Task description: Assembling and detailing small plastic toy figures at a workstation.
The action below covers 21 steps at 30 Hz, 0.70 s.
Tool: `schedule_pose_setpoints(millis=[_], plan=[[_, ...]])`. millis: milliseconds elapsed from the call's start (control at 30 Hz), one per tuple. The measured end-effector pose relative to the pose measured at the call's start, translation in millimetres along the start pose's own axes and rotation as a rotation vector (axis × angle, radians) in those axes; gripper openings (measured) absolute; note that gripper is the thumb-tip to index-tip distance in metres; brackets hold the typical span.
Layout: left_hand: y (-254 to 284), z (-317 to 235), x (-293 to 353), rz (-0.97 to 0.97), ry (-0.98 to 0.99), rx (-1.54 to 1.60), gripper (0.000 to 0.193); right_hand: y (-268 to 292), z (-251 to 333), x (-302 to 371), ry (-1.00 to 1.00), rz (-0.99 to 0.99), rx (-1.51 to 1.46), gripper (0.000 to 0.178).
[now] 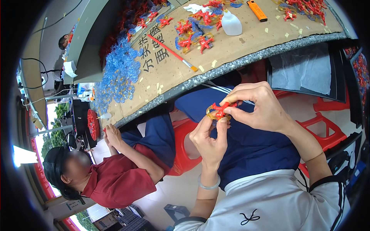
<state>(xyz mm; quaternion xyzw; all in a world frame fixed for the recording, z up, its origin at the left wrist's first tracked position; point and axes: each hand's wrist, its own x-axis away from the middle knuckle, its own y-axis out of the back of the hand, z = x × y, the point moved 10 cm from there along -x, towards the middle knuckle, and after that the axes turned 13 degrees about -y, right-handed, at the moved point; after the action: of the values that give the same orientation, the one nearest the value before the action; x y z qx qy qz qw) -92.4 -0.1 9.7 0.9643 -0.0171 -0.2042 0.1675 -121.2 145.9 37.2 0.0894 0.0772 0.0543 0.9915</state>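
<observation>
Above my lap, both my hands hold one small red plastic figure with a clear yellow ring-shaped part on its left side. My left hand pinches it from below between thumb and fingers. From the right, my right hand grips its upper right side between thumb and forefinger. Fingertips hide part of the figure. Beyond my hands, on the table's brown cardboard cover, lies a thin brush with a red handle. Several similar red figures with blue and yellow parts lie farther back.
A heap of clear blue parts covers the table's left side. A white squeeze bottle and an orange tool stand and lie at the back. At left sits a person in a red shirt. A drawer juts out at right.
</observation>
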Motion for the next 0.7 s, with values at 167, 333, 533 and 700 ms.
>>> schedule_pose_setpoints(millis=[167, 333, 533, 700], plan=[[1.3, -8.5, -3.3, 0.009, -0.048, -0.083, 0.016, 3.5, 2.8, -2.3, 0.028, 0.024, -0.019, 0.015], [0.3, -8.2, -3.0, 0.02, -0.049, -0.066, 0.016, 5.1, 2.1, -2.5, -0.01, 0.048, -0.023, 0.015], [-0.6, -7.8, -1.1, 0.031, -0.044, -0.056, 0.016, 4.9, 1.0, -3.1, -0.022, 0.066, -0.026, 0.014], [-0.5, -10.8, -1.6, 0.021, -0.037, -0.057, 0.013, 2.3, -4.3, -5.6, -0.087, 0.108, -0.11, 0.014]])
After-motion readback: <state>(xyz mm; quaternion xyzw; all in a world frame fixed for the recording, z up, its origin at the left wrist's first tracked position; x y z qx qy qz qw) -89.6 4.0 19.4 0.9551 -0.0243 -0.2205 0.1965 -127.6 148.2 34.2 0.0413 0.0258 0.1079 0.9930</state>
